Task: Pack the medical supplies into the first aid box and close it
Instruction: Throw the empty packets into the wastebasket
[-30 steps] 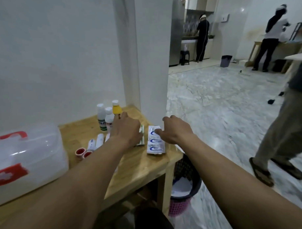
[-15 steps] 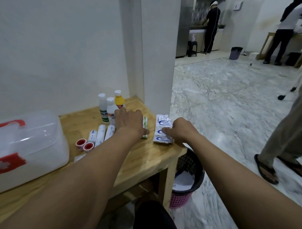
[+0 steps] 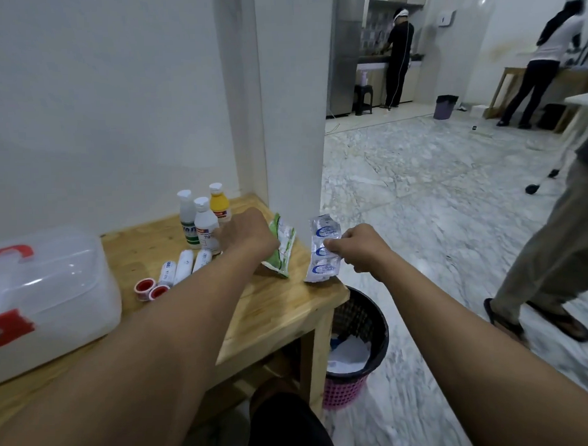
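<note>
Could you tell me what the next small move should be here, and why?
Probably carry both packets left toward the first aid box. The left hand already grips the green packet and the right hand the blue-printed strip, both lifted off the table. The box lid looks closed, so one hand would likely need to free up to open it.
</note>
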A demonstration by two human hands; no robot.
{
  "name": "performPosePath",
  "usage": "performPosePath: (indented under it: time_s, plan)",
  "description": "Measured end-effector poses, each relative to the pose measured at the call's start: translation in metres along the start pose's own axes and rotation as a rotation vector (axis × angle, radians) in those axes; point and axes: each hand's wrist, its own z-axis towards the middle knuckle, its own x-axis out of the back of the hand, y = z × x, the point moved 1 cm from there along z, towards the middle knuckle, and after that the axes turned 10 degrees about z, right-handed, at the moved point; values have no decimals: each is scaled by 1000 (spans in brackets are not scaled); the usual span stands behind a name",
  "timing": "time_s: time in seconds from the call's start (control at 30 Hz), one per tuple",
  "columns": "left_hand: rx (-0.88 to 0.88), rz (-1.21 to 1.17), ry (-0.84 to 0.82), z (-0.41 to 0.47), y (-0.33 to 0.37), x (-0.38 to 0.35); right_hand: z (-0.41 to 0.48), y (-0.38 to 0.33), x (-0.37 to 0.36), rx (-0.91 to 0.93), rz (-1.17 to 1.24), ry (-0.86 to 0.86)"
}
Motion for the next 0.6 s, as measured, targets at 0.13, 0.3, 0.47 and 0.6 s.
performPosePath:
  time_s: [0.13, 0.3, 0.47, 0.6]
  plan:
    - [23, -226, -8, 10, 18, 21, 3, -2, 21, 27, 35, 86]
    - [7, -450, -4, 32, 55, 32, 19, 3, 44, 57, 86, 227]
    - [-171, -455, -39, 59, 92, 21, 47, 30, 56, 35, 71, 334]
    - [-294, -314, -90, 84, 119, -2, 78, 73, 57, -29, 33, 342]
